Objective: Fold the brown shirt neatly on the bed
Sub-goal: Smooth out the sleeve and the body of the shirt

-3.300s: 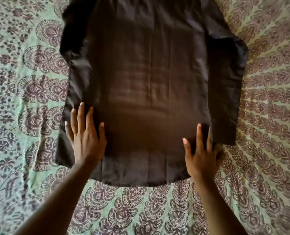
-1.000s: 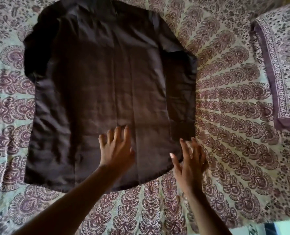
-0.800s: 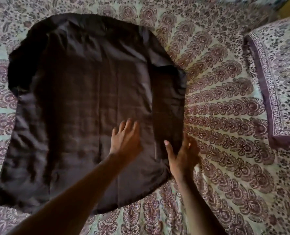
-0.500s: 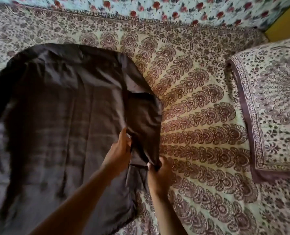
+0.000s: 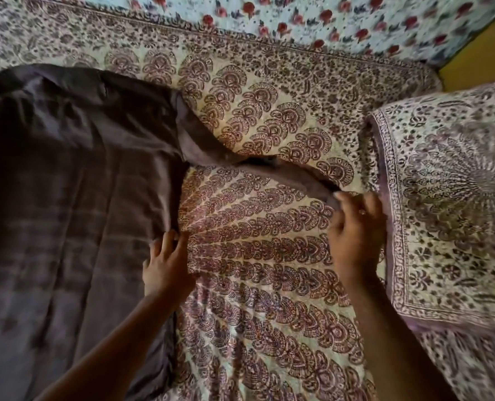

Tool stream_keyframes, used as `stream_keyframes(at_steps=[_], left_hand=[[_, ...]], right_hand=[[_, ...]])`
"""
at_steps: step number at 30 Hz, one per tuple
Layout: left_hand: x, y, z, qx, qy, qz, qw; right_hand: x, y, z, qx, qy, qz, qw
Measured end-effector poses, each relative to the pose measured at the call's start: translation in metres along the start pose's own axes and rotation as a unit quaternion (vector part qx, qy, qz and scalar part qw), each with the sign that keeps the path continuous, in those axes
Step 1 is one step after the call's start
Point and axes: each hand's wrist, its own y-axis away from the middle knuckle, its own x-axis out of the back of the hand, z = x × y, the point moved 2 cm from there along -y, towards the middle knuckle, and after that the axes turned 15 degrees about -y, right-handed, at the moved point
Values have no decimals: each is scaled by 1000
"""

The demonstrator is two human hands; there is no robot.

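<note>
A: Start at the fingers. The right hand [image 5: 356, 230] has its fingers curled around the end of the shirt's sleeve [image 5: 286, 175], pinching the cuff and holding it stretched out toward the pillow [image 5: 448, 209] at the right edge of the bed.

B: And the left hand [image 5: 165, 264]?

A: Fingers fairly straight, pressing down on the side seam of the brown shirt [image 5: 67, 198], right where the cloth meets the patterned bedspread [image 5: 257, 285]. It grips nothing; it pins the body in place.

B: So where is the shirt overall?

A: It lies spread on the left part of the bed and runs off the left edge of the view. Only the one sleeve reaches across the middle, lifted slightly, with a dark gap beneath it.

B: What could spoil the fold from here?

A: I'd judge the sleeve is being pulled straight so it can be laid back over the body. If the right hand tugs harder than the left hand holds, the whole shirt slides rightward and the smoothed back wrinkles. There's already some bunching near the armpit, just above the left hand's fingers; folding over that would trap a crease.

B: Anything else?

A: The cuff is close to the pillow's border. If it is dropped there, the sleeve would lie crooked.
</note>
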Motion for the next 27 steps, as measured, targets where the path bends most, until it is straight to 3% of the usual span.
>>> stream_keyframes(at_steps=[3, 6, 7, 9, 13, 19, 22, 27], left_hand=[[6, 1, 11, 0, -23, 27, 999], [18, -11, 26, -40, -23, 86, 995], [22, -17, 33, -50, -20, 99, 994], [33, -33, 46, -54, -8, 104, 993], [63, -71, 67, -54, -5, 135, 989], [95, -140, 90, -234, -59, 222, 945], [104, -159, 94, -255, -71, 218, 940], [101, -152, 73, -213, 9, 309, 927]], right_hand=[[-17, 41, 9, 56, 34, -125, 990], [-37, 90, 29, -65, 32, -362, 929], [-40, 97, 31, -107, 21, -404, 908], [-43, 91, 28, -150, -22, -379, 913], [-61, 48, 21, -191, -58, -212, 957], [-102, 12, 28, -278, -83, -387, 875], [-101, 4, 31, -282, -144, -361, 877], [-87, -13, 52, -242, -165, -238, 926]])
